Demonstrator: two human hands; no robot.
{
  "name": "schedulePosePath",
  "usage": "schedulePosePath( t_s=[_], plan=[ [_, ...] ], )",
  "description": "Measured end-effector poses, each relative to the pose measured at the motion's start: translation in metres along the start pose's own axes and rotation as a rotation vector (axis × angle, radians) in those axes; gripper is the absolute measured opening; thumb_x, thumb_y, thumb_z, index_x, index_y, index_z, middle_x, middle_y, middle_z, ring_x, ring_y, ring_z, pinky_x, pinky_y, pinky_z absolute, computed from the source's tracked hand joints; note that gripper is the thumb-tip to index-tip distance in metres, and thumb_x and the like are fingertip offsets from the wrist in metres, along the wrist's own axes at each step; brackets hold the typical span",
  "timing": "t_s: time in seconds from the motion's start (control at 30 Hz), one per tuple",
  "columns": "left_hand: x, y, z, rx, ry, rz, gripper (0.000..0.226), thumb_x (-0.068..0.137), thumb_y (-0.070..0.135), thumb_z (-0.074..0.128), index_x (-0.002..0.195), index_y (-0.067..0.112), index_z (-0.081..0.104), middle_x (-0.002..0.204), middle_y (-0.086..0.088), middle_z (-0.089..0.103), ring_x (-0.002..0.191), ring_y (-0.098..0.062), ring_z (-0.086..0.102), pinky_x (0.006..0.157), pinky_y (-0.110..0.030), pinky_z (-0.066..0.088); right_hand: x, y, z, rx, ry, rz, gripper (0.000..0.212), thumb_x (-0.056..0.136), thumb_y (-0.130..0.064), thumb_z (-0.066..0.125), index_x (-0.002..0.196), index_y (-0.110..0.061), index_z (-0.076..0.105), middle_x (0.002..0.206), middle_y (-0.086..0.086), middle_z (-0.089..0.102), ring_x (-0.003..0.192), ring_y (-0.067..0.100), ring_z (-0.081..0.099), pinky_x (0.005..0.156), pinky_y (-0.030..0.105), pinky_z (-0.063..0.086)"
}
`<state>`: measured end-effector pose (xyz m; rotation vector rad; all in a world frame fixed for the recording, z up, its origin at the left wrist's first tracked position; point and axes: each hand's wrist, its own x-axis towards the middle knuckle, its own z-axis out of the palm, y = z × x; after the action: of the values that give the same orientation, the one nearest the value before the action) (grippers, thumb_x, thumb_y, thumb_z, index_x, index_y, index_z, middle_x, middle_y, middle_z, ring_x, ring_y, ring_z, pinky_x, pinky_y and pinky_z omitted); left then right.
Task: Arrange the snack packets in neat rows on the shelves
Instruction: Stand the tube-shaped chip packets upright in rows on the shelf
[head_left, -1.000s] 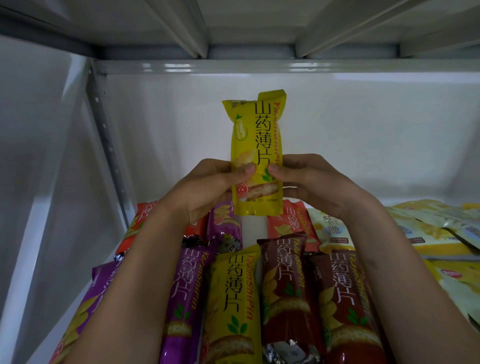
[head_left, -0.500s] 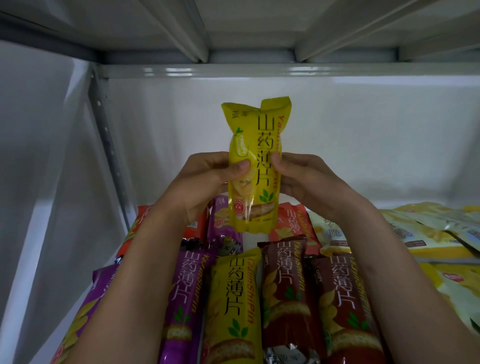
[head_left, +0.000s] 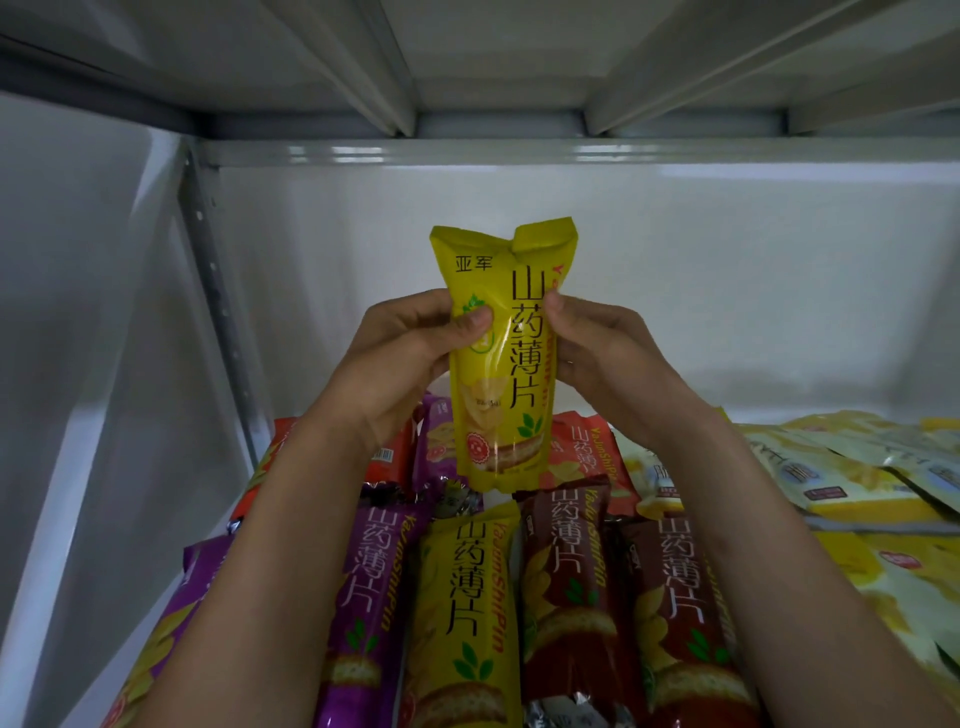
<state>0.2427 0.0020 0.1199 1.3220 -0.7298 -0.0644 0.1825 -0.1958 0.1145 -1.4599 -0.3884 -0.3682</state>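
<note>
I hold a tall yellow snack packet upright above the shelf, its top end creased. My left hand grips its left edge and my right hand grips its right edge, thumbs on the front. Below it, packets lie side by side in a front row: purple, yellow, and two dark red ones. Behind that row lie orange-red and purple packets, partly hidden by my hands and the held packet.
A loose heap of pale yellow packets covers the right side of the shelf. The white back wall stands close behind. A perforated metal upright runs down the left corner, and the upper shelf's underside hangs low overhead.
Both hands have slid up the yellow packet, from its lower half to near its middle. The packet now sits slightly lower in view and tilts a little.
</note>
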Motion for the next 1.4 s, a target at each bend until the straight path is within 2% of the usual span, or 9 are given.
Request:
schedulePosePath(
  t_s=[0.2,0.5,0.67,0.77,0.93,1.07,1.13,1.27,1.4],
  plan=[
    [-0.002,-0.001,0.002,-0.029,-0.03,-0.036,0.034,0.084,0.022,0.073,0.114,0.005,0.077,0.115,-0.012,0.078,0.108,-0.023,0.074,0.098,-0.034,0.059,0.004,0.006,0.001,-0.042,0.171,-0.085,0.038,0.091,-0.027,0.068,0.117,0.0,0.075,0.114,0.018,0.077,0.113,0.041,0.071,0.095,0.047,0.061],
    [-0.003,-0.001,0.005,0.044,0.028,-0.025,0.029,0.088,0.016,0.074,0.114,0.006,0.077,0.115,-0.013,0.079,0.111,-0.027,0.074,0.099,-0.037,0.059,0.0,-0.007,0.0,0.028,0.069,-0.08,0.04,0.089,-0.029,0.068,0.122,-0.006,0.072,0.12,0.012,0.076,0.113,0.026,0.072,0.092,0.033,0.058],
    [-0.006,0.002,0.01,0.128,-0.026,-0.036,0.028,0.095,0.012,0.07,0.122,0.008,0.075,0.117,-0.009,0.078,0.113,-0.026,0.074,0.103,-0.041,0.056,0.003,-0.004,0.0,-0.014,0.231,-0.113,0.029,0.095,-0.013,0.07,0.119,0.004,0.072,0.116,0.024,0.075,0.108,0.039,0.072,0.091,0.043,0.062],
    [-0.007,0.005,0.012,0.15,-0.031,-0.026,0.024,0.097,0.021,0.068,0.118,0.012,0.076,0.116,-0.006,0.079,0.11,-0.022,0.075,0.097,-0.034,0.058,0.002,-0.004,-0.002,-0.063,0.265,-0.128,0.024,0.096,-0.008,0.069,0.116,0.004,0.073,0.112,0.023,0.076,0.104,0.039,0.074,0.088,0.045,0.063],
    [-0.005,0.005,0.012,0.182,0.081,0.023,0.018,0.1,0.022,0.067,0.101,0.008,0.078,0.102,-0.013,0.08,0.093,-0.025,0.075,0.088,-0.036,0.061,0.0,-0.006,0.003,-0.088,0.221,-0.142,0.018,0.096,-0.011,0.07,0.112,-0.005,0.076,0.109,0.015,0.079,0.099,0.026,0.076,0.089,0.041,0.062],
    [-0.003,0.005,0.014,0.161,0.195,0.043,0.034,0.1,0.028,0.068,0.108,-0.004,0.075,0.105,-0.022,0.078,0.098,-0.04,0.076,0.094,-0.05,0.062,-0.003,-0.009,-0.003,-0.18,0.067,0.035,0.028,0.099,-0.023,0.068,0.124,-0.013,0.073,0.117,0.005,0.078,0.111,0.022,0.074,0.098,0.039,0.058],
    [-0.003,0.01,0.016,0.119,0.218,0.011,0.033,0.101,0.031,0.066,0.11,0.001,0.077,0.105,-0.014,0.08,0.098,-0.035,0.077,0.092,-0.045,0.063,-0.005,-0.009,-0.009,-0.281,0.009,0.112,0.027,0.1,-0.023,0.068,0.124,-0.013,0.073,0.116,0.003,0.078,0.11,0.02,0.074,0.098,0.04,0.059],
    [-0.006,0.019,0.015,0.173,-0.017,-0.074,0.031,0.097,0.033,0.067,0.121,0.015,0.073,0.115,-0.001,0.079,0.107,-0.016,0.076,0.092,-0.028,0.06,-0.007,-0.013,-0.009,-0.314,0.065,0.08,0.024,0.1,-0.021,0.069,0.12,-0.01,0.074,0.111,0.004,0.079,0.104,0.018,0.076,0.088,0.034,0.063],
    [-0.006,0.019,0.013,0.302,-0.091,-0.123,0.035,0.095,0.023,0.074,0.129,0.018,0.07,0.119,0.0,0.078,0.11,-0.016,0.075,0.097,-0.034,0.059,-0.005,-0.01,-0.009,-0.324,0.086,0.106,0.027,0.1,-0.025,0.069,0.121,-0.01,0.075,0.111,0.002,0.08,0.102,0.015,0.077,0.081,0.027,0.063]
  ],
)
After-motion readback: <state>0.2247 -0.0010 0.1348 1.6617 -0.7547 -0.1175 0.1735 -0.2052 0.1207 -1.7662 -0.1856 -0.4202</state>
